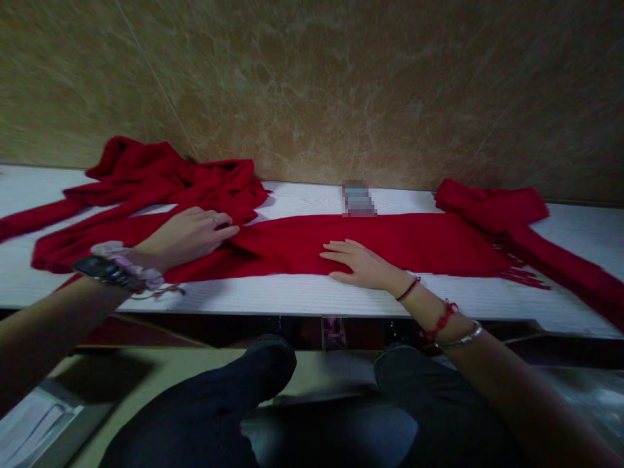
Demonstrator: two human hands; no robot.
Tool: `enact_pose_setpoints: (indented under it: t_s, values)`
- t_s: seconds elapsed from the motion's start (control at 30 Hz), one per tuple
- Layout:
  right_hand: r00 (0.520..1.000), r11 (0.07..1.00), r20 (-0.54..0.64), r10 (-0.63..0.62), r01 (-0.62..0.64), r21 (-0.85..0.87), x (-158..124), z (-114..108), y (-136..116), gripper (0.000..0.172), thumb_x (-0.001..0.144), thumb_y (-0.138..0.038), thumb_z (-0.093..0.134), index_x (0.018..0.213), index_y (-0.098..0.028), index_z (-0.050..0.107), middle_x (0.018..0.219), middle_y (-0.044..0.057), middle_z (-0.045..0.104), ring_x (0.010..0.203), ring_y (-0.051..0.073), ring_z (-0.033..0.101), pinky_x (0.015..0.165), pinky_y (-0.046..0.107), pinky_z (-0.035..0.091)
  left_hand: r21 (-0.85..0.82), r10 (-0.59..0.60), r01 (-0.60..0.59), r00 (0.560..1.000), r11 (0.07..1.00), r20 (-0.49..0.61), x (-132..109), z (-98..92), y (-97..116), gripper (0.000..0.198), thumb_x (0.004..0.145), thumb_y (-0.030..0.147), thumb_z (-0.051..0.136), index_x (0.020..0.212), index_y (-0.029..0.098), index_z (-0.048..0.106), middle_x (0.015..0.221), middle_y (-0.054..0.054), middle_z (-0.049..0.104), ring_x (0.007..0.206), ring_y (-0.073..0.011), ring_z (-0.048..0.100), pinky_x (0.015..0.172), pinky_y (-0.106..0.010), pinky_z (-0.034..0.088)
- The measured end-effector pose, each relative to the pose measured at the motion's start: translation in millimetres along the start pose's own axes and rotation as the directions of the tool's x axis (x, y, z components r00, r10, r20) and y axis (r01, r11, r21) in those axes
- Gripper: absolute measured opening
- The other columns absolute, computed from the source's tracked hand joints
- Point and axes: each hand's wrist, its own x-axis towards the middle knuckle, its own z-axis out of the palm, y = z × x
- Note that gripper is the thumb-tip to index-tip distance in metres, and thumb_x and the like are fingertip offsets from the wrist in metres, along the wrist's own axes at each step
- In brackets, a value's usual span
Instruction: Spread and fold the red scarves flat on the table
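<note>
A red scarf [390, 240] with a fringed right end lies stretched along a narrow white table. My left hand [195, 234] is on its left part, fingers curled in and closed on the cloth, where creases gather. My right hand [363, 263] rests palm down near the scarf's middle, fingers stretched out and a little apart. Just behind my left hand is a crumpled heap of red cloth [166, 172]. Whether this heap joins the scarf beneath my hand I cannot tell.
Another folded red cloth [492, 201] lies at the right, its long tail hanging toward the table's front edge. A small blurred grey object [358, 199] sits by the brown marbled wall [331, 91]. Beneath the white table [273, 296] are my knees. A box [43, 422] stands at lower left.
</note>
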Motion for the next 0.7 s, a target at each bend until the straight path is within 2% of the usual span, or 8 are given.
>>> enact_pose_setpoints:
  t_s: [0.1,0.23,0.33,0.5,0.6,0.7]
  values:
    - [1.000,1.000,-0.019,-0.006,0.007,0.019,0,2,2,0.043,0.089,-0.035,0.047,0.129,-0.019,0.051,0.135,0.009,0.050,0.128,0.020,0.040,0.108,0.044,0.028,0.108,0.044,-0.045,0.999,0.993,0.012,-3,-4.1,-1,0.031,0.088,0.011,0.035,0.106,0.008,0.061,0.104,-0.015,0.059,0.088,-0.0231,0.055,0.076,-0.036,0.038]
    - [1.000,0.999,-0.024,-0.018,0.019,0.038,-1,1,1,0.044,0.088,-0.033,0.048,0.130,-0.018,0.050,0.135,0.009,0.050,0.128,0.021,0.040,0.108,0.045,0.028,0.089,0.184,-0.192,0.978,0.977,0.095,-12,1.3,8,0.041,0.086,-0.001,0.028,0.109,0.009,0.061,0.105,-0.013,0.062,0.090,-0.0217,0.057,0.080,-0.036,0.036]
    - [1.000,1.000,-0.017,-0.019,0.020,0.021,-1,0,0,0.043,0.088,-0.032,0.048,0.127,-0.015,0.052,0.134,0.011,0.051,0.128,0.022,0.041,0.108,0.047,0.028,0.085,0.200,-0.207,0.976,0.975,0.086,-16,2.4,7,0.037,0.089,0.004,0.032,0.114,0.010,0.058,0.109,-0.012,0.062,0.098,-0.0217,0.056,0.089,-0.038,0.034]
    - [0.995,0.997,-0.065,-0.072,0.072,-0.008,1,-2,-2,0.040,0.087,-0.027,0.052,0.124,-0.014,0.055,0.130,0.011,0.055,0.124,0.022,0.046,0.107,0.044,0.033,0.010,0.245,-0.246,0.968,0.969,0.056,-7,3.2,11,0.037,0.084,0.009,0.045,0.116,0.019,0.059,0.109,-0.007,0.064,0.102,-0.0192,0.056,0.100,-0.041,0.030]
    - [0.987,0.991,-0.082,-0.136,0.136,0.000,2,-6,-6,0.035,0.087,-0.021,0.051,0.121,-0.014,0.058,0.123,0.010,0.060,0.117,0.019,0.052,0.103,0.040,0.039,0.006,0.299,-0.300,0.952,0.954,0.071,-1,3.0,20,0.038,0.083,0.006,0.043,0.113,0.020,0.061,0.100,-0.006,0.066,0.095,-0.0175,0.059,0.094,-0.034,0.039]
    - [0.985,0.987,-0.070,-0.156,0.158,0.023,3,-10,-11,0.034,0.086,-0.016,0.050,0.119,-0.011,0.059,0.119,0.012,0.063,0.111,0.018,0.057,0.098,0.036,0.044,0.023,0.219,-0.220,0.975,0.975,0.040,0,-5.9,19,0.035,0.084,0.007,0.042,0.113,0.017,0.061,0.100,-0.007,0.064,0.083,-0.0165,0.061,0.075,-0.027,0.047]
